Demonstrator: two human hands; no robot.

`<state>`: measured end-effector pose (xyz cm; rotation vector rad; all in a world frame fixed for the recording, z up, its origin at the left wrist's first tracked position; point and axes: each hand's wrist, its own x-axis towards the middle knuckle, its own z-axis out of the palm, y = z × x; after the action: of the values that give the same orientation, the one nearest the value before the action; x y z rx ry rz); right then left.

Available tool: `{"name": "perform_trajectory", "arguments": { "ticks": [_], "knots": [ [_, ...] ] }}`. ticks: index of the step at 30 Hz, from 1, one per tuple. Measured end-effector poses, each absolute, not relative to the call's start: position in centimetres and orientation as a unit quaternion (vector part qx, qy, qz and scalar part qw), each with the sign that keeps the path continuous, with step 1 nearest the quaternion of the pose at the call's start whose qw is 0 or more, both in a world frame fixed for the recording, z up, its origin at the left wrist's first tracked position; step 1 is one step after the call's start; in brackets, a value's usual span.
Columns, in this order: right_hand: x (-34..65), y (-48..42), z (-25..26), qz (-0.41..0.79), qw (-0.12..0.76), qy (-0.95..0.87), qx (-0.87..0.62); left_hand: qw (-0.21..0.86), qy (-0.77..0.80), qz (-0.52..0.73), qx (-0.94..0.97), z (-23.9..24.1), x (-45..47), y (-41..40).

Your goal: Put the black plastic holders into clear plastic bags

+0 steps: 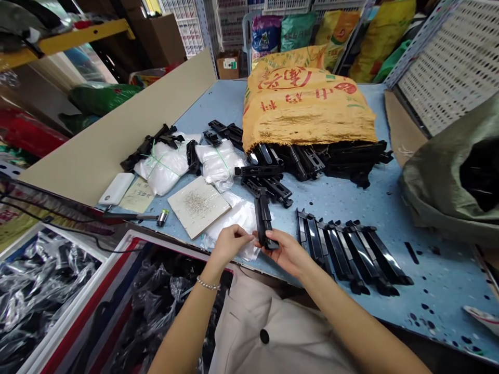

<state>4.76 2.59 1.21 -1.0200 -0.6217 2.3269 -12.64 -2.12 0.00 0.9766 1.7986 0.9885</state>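
Fingertips of the left hand (pixel 231 240) pinch together at the near end of a black plastic clip (pixel 263 218), seemingly on a small part too fine to identify; the right hand (pixel 287 253) wraps its fingers under and around the same end, thumb on top, so that the clip stands steady and points away from the body above the table edge; a bracelet (pixel 208 284) circles the left wrist. Just right of the hands, finished-looking black clips (pixel 351 249) lie in a tidy overlapping row, within easy reach for setting down. Ahead, a loose heap of black parts (pixel 273 176) spills from a yellow woven sack (pixel 304 106), mouth toward the person for ready supply. To the left on the blue tabletop (pixel 429 291) rest a white tile strewn with tiny pieces (pixel 198 205), tied white bags (pixel 167 166), and a small hammer (pixel 136 216).
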Motion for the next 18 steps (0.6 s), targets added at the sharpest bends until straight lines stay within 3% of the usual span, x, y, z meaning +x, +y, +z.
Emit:
{"name": "perform_trajectory", "arguments": {
  "ticks": [5, 9, 13, 18],
  "knots": [
    [4.7, 2.6, 1.5, 0.864, 0.267, -0.241, -0.353, 0.440, 0.686, 0.450, 0.366, -0.3, -13.0, -2.3],
    [4.5, 2.7, 1.8, 0.857, 0.269, -0.250, -0.363, 0.299, 0.706, 0.431, 0.475, -0.2, -12.7, -2.8],
    [6.1, 1.6, 2.0, 0.841, 0.292, -0.259, -0.374, 0.116, 0.712, 0.276, 0.635, 0.7, -13.8, -3.3],
    [8.5, -0.6, 1.2, 0.964, 0.070, -0.081, -0.242, 0.145, 0.696, 0.241, 0.660, 0.3, -15.6, -2.9]
  ]
}}
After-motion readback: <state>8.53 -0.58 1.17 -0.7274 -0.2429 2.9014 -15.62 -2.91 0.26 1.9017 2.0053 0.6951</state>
